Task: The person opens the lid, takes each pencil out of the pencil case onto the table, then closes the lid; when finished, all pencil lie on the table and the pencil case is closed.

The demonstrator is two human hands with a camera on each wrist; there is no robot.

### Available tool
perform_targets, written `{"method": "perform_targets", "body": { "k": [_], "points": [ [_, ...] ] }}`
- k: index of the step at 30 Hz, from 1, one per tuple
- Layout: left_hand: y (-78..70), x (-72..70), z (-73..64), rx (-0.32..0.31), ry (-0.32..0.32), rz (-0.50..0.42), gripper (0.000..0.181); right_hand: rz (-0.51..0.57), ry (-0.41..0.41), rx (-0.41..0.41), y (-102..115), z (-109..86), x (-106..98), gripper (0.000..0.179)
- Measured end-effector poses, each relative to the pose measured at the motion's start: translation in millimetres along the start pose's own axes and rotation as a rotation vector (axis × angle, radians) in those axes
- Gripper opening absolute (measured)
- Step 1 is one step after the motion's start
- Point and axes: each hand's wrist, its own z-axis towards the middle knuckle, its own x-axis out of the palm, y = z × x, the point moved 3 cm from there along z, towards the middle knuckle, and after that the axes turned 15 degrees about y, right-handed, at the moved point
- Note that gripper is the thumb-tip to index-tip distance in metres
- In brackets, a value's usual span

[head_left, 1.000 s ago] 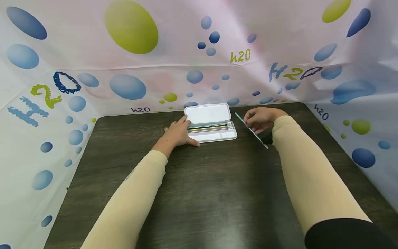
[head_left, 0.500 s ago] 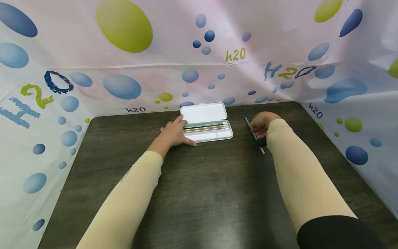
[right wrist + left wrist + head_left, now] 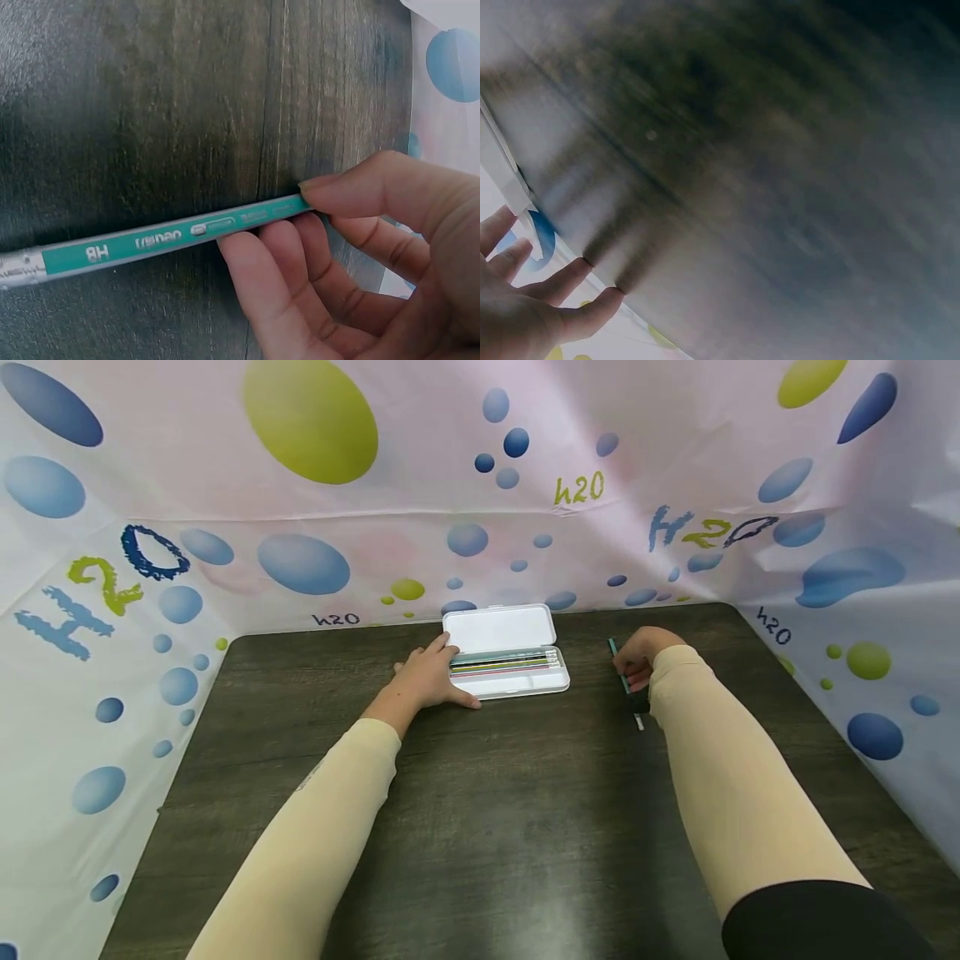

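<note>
A white pencil case (image 3: 510, 685) lies on the dark table with its lid (image 3: 498, 627) raised. Several pencils (image 3: 506, 667) lie side by side in it, black, yellow, red and green ones among them. Spread over the left end of the case, my left hand (image 3: 427, 679) touches it, thumb at the front edge. To the right of the case, my right hand (image 3: 643, 653) pinches a green pencil (image 3: 150, 240) between thumb and fingers. The pencil's silver end (image 3: 22, 268) points toward me; "HB" is printed near it. In the left wrist view the case barely shows beside the fingers (image 3: 562, 283).
The dark wooden table (image 3: 487, 827) stretches from the case toward me. Behind it and along both sides hangs a white sheet (image 3: 420, 485) printed with blue and green bubbles and "H2O".
My right hand has moved to the right, away from the case, with the green pencil. The pencil has turned from a slant to nearly straight toward me. My left hand stays on the case.
</note>
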Motion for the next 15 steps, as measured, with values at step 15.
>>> {"method": "perform_targets", "body": {
  "k": [15],
  "points": [
    [-1.2,0.0,-3.1,-0.003,-0.004,-0.01,0.114,-0.048,0.008,0.013,2.0,-3.2,2.6,0.02]
  ]
}}
